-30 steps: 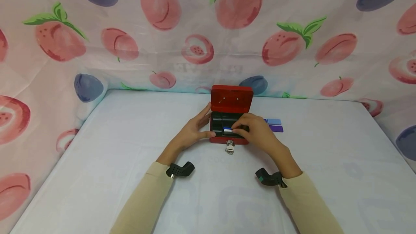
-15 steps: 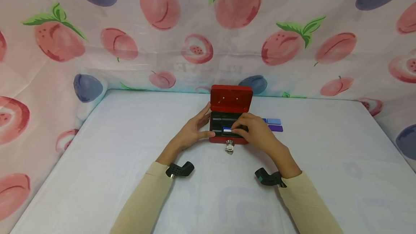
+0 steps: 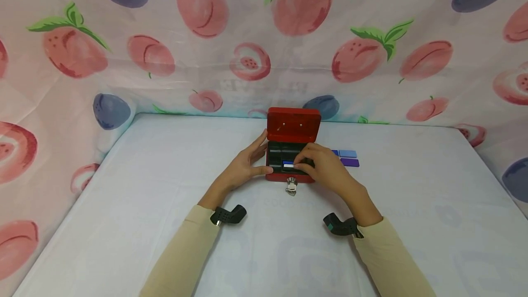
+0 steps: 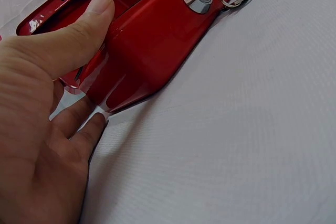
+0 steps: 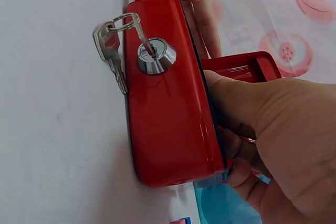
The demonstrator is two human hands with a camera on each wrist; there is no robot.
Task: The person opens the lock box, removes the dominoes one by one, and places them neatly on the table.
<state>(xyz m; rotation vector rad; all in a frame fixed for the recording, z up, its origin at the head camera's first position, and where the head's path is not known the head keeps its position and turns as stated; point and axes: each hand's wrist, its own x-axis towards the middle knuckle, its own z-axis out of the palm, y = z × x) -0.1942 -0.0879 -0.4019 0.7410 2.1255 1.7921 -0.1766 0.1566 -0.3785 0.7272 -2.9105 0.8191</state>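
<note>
A red cash box (image 3: 284,178) stands on the white cloth, its lid (image 3: 294,123) raised at the back. Inside lies a black tray (image 3: 275,152) with compartments. My left hand (image 3: 241,167) grips the box's left side, thumb over the rim at the front corner and fingers along the outer wall. At the tray's front middle, the thumb and forefinger of my right hand (image 3: 323,164) pinch the right end of a small blue-and-white block (image 3: 288,165). Its right end is hidden by the fingertips. Keys on a ring (image 5: 110,51) hang from the front lock (image 5: 156,56).
Just right of the box, partly behind my right hand, lie a light blue flat piece (image 3: 348,154), a purple one (image 3: 350,162) and a darker blue one. A peach-patterned cloth (image 3: 247,90) rises behind the table, close behind the lid.
</note>
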